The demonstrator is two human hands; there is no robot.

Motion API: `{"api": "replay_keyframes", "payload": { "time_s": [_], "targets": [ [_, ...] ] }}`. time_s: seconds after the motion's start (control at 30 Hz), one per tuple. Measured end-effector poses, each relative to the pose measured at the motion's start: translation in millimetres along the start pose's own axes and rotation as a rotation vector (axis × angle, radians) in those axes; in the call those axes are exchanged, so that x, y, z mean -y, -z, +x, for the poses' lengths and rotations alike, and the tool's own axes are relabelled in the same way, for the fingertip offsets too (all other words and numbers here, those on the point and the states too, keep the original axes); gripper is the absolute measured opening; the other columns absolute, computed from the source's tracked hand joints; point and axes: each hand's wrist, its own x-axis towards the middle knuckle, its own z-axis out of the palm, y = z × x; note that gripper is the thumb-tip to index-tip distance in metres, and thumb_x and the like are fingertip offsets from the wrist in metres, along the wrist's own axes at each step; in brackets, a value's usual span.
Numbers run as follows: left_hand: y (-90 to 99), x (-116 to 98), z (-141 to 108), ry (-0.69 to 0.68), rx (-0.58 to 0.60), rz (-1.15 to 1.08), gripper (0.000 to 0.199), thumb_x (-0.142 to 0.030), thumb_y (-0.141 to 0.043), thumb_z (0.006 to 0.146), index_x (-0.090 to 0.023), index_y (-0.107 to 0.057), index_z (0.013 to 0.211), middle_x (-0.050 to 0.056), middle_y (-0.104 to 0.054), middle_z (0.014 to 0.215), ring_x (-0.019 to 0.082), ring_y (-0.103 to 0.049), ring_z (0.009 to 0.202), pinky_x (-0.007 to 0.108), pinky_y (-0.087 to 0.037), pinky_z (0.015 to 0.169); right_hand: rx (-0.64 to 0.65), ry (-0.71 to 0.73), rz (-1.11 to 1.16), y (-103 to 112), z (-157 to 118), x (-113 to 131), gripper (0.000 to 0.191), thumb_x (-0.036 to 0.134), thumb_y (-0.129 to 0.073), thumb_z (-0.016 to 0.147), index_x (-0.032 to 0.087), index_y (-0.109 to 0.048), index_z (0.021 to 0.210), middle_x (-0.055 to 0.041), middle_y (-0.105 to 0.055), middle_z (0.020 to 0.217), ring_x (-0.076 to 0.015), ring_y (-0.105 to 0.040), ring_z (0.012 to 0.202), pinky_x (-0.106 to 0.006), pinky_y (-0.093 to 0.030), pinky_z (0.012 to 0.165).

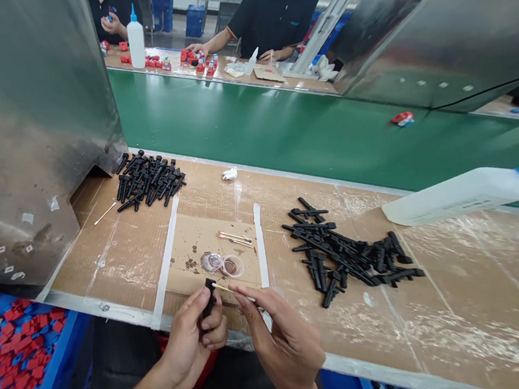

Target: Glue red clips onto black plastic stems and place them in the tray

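Observation:
My left hand (194,336) is closed around a small black plastic part (209,300), held upright near the table's front edge. Between the fingertips of my right hand (280,336) is a cotton swab (233,293), its tip touching the top of the black part. Just beyond my hands, two small clear cups (233,266) stand on a stained cardboard sheet (184,237). Several used swabs (235,239) lie on that sheet. One heap of black parts (148,179) is at the back left; another heap of black parts (340,247) lies to the right.
A green conveyor belt (242,121) runs behind the table, with two people seated across it. A white bottle with a blue cap (456,195) lies at the right. Metal panels (30,120) rise at the left. Red pieces fill a blue bin (51,383) at lower left.

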Motion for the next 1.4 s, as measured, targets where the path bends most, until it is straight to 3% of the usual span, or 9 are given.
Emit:
{"api": "replay_keyframes", "payload": {
  "time_s": [0.43, 0.6, 0.77, 0.9, 1.03, 1.17, 1.23, 1.3, 1.4],
  "targets": [
    [-1.3, -0.2, -1.2, -0.004, 0.004, -0.008, 0.026, -0.038, -0.053, 0.094, -0.013, -0.055, 0.087, -0.009, -0.028, 0.055, 0.004, -0.019, 0.044, 0.019, -0.015, 0.045, 0.088, 0.105, -0.016, 5.9, 5.3, 4.2, 0.049, -0.003, -0.061, 0.084, 0.026, -0.062, 0.123, -0.0045, -0.076, 0.100, -0.0182, -0.071, 0.087, -0.031, -0.058, 0.074],
    [1.1, 0.5, 0.0, 0.000, 0.005, -0.006, 0.027, -0.039, -0.053, 0.094, -0.013, -0.055, 0.090, -0.009, -0.027, 0.055, 0.004, -0.018, 0.043, 0.019, -0.015, 0.045, 0.010, -0.099, 0.067, 9.2, -2.4, -0.3, 0.032, 0.008, -0.065, 0.085, 0.027, -0.070, 0.110, -0.0030, -0.076, 0.096, -0.0186, -0.072, 0.082, -0.031, -0.059, 0.072],
    [3.9, -1.7, -2.8, 0.005, -0.003, -0.006, 0.027, -0.040, -0.050, 0.096, -0.014, -0.054, 0.089, -0.009, -0.028, 0.057, 0.004, -0.018, 0.044, 0.020, -0.015, 0.046, -0.219, -0.393, 0.087, 11.8, 2.1, -17.9, 0.014, 0.025, -0.068, 0.086, 0.021, -0.074, 0.098, -0.0060, -0.076, 0.094, -0.0204, -0.072, 0.082, -0.032, -0.059, 0.072],
    [4.2, -3.7, -11.0, 0.016, -0.006, -0.009, 0.028, -0.041, -0.049, 0.096, -0.014, -0.054, 0.089, -0.009, -0.026, 0.057, 0.004, -0.016, 0.044, 0.020, -0.015, 0.046, -0.160, -0.428, 0.103, 8.3, 18.8, -32.5, 0.017, 0.032, -0.068, 0.086, 0.019, -0.074, 0.094, -0.0082, -0.075, 0.101, -0.0222, -0.068, 0.095, -0.039, -0.053, 0.087],
    [2.8, -4.7, -20.1, 0.039, 0.037, -0.034, 0.028, -0.041, -0.055, 0.093, -0.015, -0.053, 0.084, -0.010, -0.024, 0.055, 0.004, -0.013, 0.044, 0.019, -0.014, 0.045, -0.064, -0.437, 0.067, 6.6, 27.8, -36.9, 0.024, 0.038, -0.067, 0.085, 0.019, -0.075, 0.098, -0.0079, -0.074, 0.099, -0.0200, -0.067, 0.085, -0.035, -0.053, 0.079],
    [0.1, -3.3, -29.7, 0.094, 0.121, -0.106, 0.026, -0.037, -0.060, 0.088, -0.015, -0.051, 0.078, -0.010, -0.024, 0.053, 0.003, -0.013, 0.042, 0.018, -0.015, 0.043, -0.172, -0.436, -0.007, 14.0, 15.7, -20.5, 0.039, 0.042, -0.071, 0.081, 0.020, -0.071, 0.113, -0.0081, -0.073, 0.102, -0.0178, -0.062, 0.076, -0.036, -0.052, 0.079],
    [-2.1, -1.1, -35.0, 0.127, 0.169, -0.134, 0.026, -0.036, -0.060, 0.087, -0.014, -0.051, 0.077, -0.011, -0.024, 0.052, 0.003, -0.012, 0.040, 0.018, -0.015, 0.042, -0.146, -0.495, 0.134, 16.1, 2.2, -5.9, 0.034, 0.042, -0.069, 0.083, 0.021, -0.072, 0.109, -0.0083, -0.074, 0.102, -0.0204, -0.066, 0.087, -0.036, -0.052, 0.084],
    [-4.5, 1.7, -40.4, 0.181, 0.223, -0.158, 0.025, -0.036, -0.059, 0.087, -0.014, -0.051, 0.077, -0.011, -0.025, 0.050, 0.003, -0.011, 0.038, 0.017, -0.014, 0.041, -0.001, -0.597, 0.381, 14.2, -13.0, 8.1, 0.031, 0.044, -0.067, 0.085, 0.022, -0.074, 0.105, -0.0091, -0.076, 0.100, -0.0230, -0.069, 0.092, -0.035, -0.055, 0.081],
    [-7.5, 6.1, -48.8, 0.249, 0.286, -0.194, 0.024, -0.035, -0.058, 0.087, -0.015, -0.051, 0.075, -0.011, -0.025, 0.048, 0.003, -0.011, 0.036, 0.017, -0.014, 0.040, 0.175, -0.730, 0.714, 5.3, -32.4, 21.5, 0.034, 0.045, -0.069, 0.083, 0.022, -0.074, 0.107, -0.0079, -0.077, 0.082, -0.0216, -0.072, 0.075, -0.034, -0.057, 0.071]
  ]
}}
